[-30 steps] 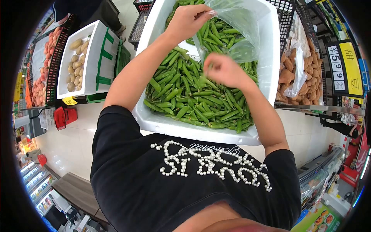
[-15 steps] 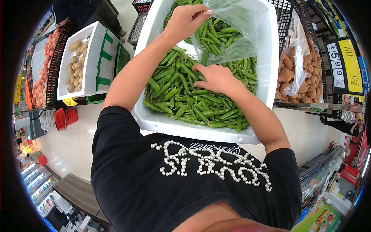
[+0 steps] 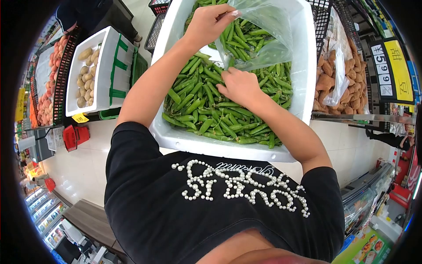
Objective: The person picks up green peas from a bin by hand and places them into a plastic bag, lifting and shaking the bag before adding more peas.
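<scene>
My left hand (image 3: 210, 25) pinches the edge of a clear plastic bag (image 3: 279, 31) at the upper middle. Several green pea pods (image 3: 246, 42) show inside or through the bag. Lower and to the right, my right hand (image 3: 241, 86) rests at the loose pea pods (image 3: 198, 105), just below the bag, with its fingers curled together. Whatever lies under those fingertips is too hidden to name. A large white foam box (image 3: 303, 70) holds the pods and surrounds both hands.
Potatoes (image 3: 85, 81) fill a white box (image 3: 103, 75) on the left. Brown roots or tubers (image 3: 347, 83) lie in a bin to the right, by a yellow price sign (image 3: 399, 70). A person in dark clothes (image 3: 88, 13) stands at the upper left.
My right hand has shifted slightly up, and its fingers have drawn closer together. My left hand still holds the bag in nearly the same place.
</scene>
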`<action>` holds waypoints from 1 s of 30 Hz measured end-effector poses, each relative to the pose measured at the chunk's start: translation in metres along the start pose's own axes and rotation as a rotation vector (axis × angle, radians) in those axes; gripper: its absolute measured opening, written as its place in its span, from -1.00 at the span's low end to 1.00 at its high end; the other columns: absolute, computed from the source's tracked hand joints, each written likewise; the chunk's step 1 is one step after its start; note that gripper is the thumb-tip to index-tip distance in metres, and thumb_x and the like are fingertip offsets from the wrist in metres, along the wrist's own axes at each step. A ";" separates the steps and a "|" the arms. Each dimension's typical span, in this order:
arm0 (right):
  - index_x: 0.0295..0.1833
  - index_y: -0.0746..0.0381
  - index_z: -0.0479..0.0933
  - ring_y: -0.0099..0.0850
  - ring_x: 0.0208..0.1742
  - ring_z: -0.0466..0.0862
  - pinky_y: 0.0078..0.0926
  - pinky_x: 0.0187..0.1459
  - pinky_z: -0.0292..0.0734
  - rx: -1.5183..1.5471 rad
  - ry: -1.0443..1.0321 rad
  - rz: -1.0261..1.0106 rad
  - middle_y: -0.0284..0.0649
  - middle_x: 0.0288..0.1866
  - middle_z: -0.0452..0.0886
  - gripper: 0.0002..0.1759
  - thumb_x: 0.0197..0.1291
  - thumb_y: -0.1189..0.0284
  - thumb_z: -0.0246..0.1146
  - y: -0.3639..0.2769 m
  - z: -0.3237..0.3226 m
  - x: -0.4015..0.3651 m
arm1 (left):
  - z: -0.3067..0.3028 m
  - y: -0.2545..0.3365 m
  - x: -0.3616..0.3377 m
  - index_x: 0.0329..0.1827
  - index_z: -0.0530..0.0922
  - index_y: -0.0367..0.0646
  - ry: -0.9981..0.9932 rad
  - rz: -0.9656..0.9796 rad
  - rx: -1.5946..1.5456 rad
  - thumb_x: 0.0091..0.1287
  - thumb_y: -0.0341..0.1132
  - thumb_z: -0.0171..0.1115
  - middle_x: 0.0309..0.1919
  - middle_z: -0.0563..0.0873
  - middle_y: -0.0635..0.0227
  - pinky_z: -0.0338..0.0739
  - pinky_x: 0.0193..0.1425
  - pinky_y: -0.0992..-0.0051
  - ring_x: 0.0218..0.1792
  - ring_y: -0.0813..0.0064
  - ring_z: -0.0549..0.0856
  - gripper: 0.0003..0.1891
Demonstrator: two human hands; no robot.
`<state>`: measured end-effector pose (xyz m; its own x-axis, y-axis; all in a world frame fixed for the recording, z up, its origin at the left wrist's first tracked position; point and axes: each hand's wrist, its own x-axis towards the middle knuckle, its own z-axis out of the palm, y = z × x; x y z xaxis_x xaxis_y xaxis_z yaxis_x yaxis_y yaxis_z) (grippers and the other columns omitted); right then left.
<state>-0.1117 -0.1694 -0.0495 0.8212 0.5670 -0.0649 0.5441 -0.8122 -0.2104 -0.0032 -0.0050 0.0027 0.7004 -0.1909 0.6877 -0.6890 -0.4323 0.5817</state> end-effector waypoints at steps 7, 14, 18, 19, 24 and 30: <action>-0.29 0.28 0.50 -0.15 -0.46 0.66 -0.21 -0.39 0.58 0.320 -0.164 -0.026 -0.09 -0.49 0.64 -0.77 0.13 0.31 0.23 0.008 -0.021 0.001 | -0.003 -0.001 0.001 -0.18 0.68 -0.22 -0.007 -0.010 0.014 0.36 -0.15 0.31 -0.68 0.50 0.30 0.33 -0.53 0.46 -0.66 0.48 0.43 -0.73; -0.20 0.24 0.44 -0.50 -0.41 0.67 -0.56 -0.49 0.54 1.109 -0.627 0.123 -0.15 -0.41 0.65 -0.90 0.27 0.43 0.16 0.053 -0.070 0.001 | -0.005 0.005 0.005 -0.29 0.62 -0.31 0.000 -0.040 -0.001 0.29 -0.39 0.26 -0.57 0.59 0.07 0.44 -0.44 0.33 -0.56 0.19 0.59 -0.88; 0.09 0.32 0.39 -0.33 -0.33 0.69 -0.46 -0.33 0.64 1.885 0.325 0.172 -0.04 -0.12 0.63 -0.67 0.31 0.38 0.18 0.039 -0.066 0.006 | -0.004 0.006 0.006 -0.31 0.61 -0.30 0.001 -0.058 -0.005 0.29 -0.40 0.25 -0.59 0.57 0.08 0.43 -0.45 0.34 -0.58 0.21 0.57 -0.88; 0.15 0.32 0.36 -0.31 -0.31 0.70 -0.46 -0.31 0.64 1.843 0.386 0.177 -0.01 -0.05 0.62 -0.62 0.31 0.38 0.19 0.036 -0.060 0.010 | -0.003 0.004 0.006 -0.31 0.61 -0.30 0.007 -0.050 0.001 0.29 -0.40 0.25 -0.59 0.57 0.08 0.43 -0.45 0.34 -0.58 0.22 0.56 -0.88; 0.24 0.21 0.40 -0.28 -0.19 0.72 -0.29 -0.14 0.64 0.803 -0.004 -0.058 0.00 -0.24 0.69 -0.50 0.23 0.31 0.29 0.029 -0.033 0.006 | -0.003 0.004 0.006 -0.33 0.60 -0.29 -0.031 -0.079 0.009 0.29 -0.40 0.25 -0.60 0.55 0.09 0.42 -0.46 0.34 -0.59 0.24 0.55 -0.88; 0.19 0.20 0.39 0.06 -0.27 0.67 -0.09 -0.18 0.60 0.191 0.021 0.039 0.03 -0.33 0.68 -0.52 0.21 0.26 0.27 0.017 -0.013 0.003 | -0.001 0.004 0.007 -0.32 0.60 -0.28 0.021 -0.029 -0.008 0.29 -0.39 0.25 -0.59 0.56 0.08 0.42 -0.45 0.35 -0.59 0.21 0.54 -0.88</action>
<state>-0.0975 -0.1830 -0.0407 0.8454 0.5311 -0.0564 0.4712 -0.7914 -0.3893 -0.0012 -0.0066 0.0100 0.7160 -0.1600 0.6795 -0.6701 -0.4304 0.6047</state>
